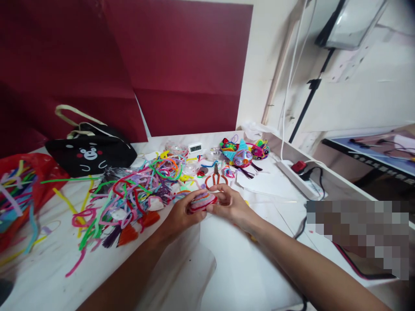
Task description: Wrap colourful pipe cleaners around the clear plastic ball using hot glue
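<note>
A small rounded piece wound from pink, red and purple pipe cleaners [202, 201] is held over the white table. My left hand [183, 211] is closed around its left side, thumb along the lower edge. From the right, my right hand [230, 205] pinches it with curled fingers and thumb. The fingers cover both ends of the piece. Just beyond my right hand lies a pointed cutting tool with red looped handles [216, 176]. Left of my hands spreads a tangled heap of coloured pipe cleaners [129, 194], with orange and purple tassels among them.
Colourful finished pipe-cleaner figures [241, 156] sit at the back right. Near the wall are a small digital clock [195, 148] and a black bag [90, 153]. A red plastic bag [48, 190] stands left. A white power strip [300, 179] with cables lies right.
</note>
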Available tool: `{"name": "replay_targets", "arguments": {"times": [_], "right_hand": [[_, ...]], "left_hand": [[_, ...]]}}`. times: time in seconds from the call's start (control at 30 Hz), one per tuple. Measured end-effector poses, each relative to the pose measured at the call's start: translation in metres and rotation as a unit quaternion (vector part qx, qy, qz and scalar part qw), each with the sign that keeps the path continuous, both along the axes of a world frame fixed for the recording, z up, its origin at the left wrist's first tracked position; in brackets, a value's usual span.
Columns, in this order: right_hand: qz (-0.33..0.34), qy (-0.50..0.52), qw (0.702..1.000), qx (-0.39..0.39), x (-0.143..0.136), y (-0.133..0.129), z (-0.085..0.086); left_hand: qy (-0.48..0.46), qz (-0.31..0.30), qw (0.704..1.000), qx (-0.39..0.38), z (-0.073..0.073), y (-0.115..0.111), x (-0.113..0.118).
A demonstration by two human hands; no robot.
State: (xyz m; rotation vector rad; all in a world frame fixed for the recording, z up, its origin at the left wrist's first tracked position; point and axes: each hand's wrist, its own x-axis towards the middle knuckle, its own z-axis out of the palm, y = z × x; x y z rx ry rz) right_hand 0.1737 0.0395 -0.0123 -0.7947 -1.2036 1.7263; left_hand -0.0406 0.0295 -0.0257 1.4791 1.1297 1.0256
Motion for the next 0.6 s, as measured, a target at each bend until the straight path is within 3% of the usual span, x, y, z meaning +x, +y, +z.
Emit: {"name": "replay_targets", "arguments": {"times": [0.23,0.4,0.5,0.6], "right_hand": [[0.0,-0.008,1.0,0.021,-0.002,-0.004,0.0],[-0.032,-0.083,0.993,0.08,0.0,-0.002,0.01],[-0.082,-0.149,0.978,0.122,0.012,0.001,0.021],[-0.117,-0.252,0.944,0.18,0.032,0.0,0.033]], "left_hand": [[0.013,0.037,0.999,0.025,0.003,-0.006,0.006],[0.014,0.068,0.998,0.006,0.006,-0.004,0.006],[-0.013,0.096,0.995,0.004,0.008,-0.001,0.007],[-0.028,0.116,0.993,-0.004,0.012,0.0,0.008]]}}
